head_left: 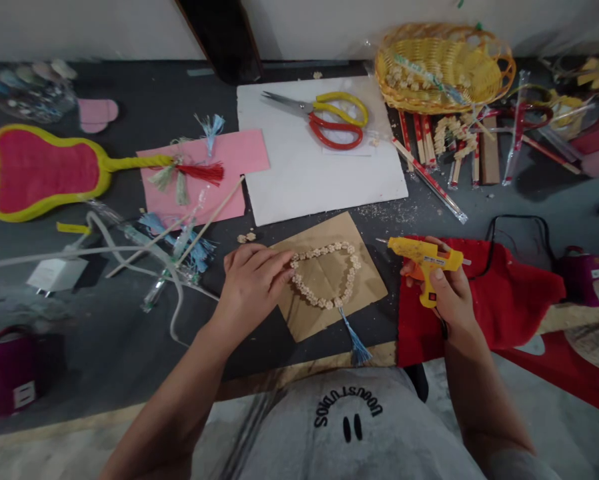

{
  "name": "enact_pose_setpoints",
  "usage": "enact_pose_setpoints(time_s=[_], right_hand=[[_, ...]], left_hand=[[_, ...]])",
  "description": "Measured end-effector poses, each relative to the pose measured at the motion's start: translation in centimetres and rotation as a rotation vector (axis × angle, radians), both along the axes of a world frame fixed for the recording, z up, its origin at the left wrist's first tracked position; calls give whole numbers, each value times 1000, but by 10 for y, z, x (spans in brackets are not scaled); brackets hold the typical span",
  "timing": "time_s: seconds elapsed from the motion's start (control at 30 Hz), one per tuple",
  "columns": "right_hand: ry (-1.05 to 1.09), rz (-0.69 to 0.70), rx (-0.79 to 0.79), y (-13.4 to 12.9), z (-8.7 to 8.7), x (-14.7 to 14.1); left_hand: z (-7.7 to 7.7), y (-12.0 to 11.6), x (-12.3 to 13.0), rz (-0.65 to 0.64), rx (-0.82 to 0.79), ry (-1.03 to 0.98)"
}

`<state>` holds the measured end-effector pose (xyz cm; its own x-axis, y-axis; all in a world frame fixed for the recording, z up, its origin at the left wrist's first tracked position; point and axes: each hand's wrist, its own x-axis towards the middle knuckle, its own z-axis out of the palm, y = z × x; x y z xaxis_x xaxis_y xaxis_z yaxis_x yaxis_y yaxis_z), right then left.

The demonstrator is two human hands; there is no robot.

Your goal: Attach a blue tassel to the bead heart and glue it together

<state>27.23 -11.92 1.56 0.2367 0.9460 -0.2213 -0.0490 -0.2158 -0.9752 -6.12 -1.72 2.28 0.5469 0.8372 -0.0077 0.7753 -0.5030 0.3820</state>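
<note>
A loop of pale flower-shaped pieces (311, 297) lies on brown paper (299, 323), with a blue tassel (355, 339) hanging from its near edge over the table's front. My left hand (252, 283) pinches the loop's left end between thumb and fingers. A yellow glue gun (419, 253) is gripped in my right hand (452, 287), right of the paper, its nozzle pointing left toward the loop but apart from it. Beneath that hand is a red cloth (509, 287).
Scissors (337, 110) rest on a white board (289, 180). Behind are a yellow basket (444, 53) and wrapped chopsticks (424, 143). At left are a red and yellow fan shape (49, 170), pink paper (249, 150), cables and a white plug (59, 273).
</note>
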Motion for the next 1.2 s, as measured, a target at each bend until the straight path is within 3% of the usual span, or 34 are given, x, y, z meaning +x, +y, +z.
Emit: enact_pose_setpoints(time_s=[0.43,0.57,0.63,0.73,0.87,1.0,1.2], right_hand=[[49,8,34,0,-1,0],[26,9,17,0,1,-1],[25,16,14,1,1,-1],[23,52,57,1,-1,0],[-24,123,61,-2,0,1],[-19,195,52,-5,5,0],[-21,270,41,0,9,3]], left_hand=[[-2,-4,0,11,15,-42],[5,1,2,28,58,-24],[11,8,10,5,95,-31],[16,23,32,-134,114,-78],[9,42,69,-292,69,-185],[-1,56,92,-316,-99,-167],[-1,66,98,-349,-235,-134]])
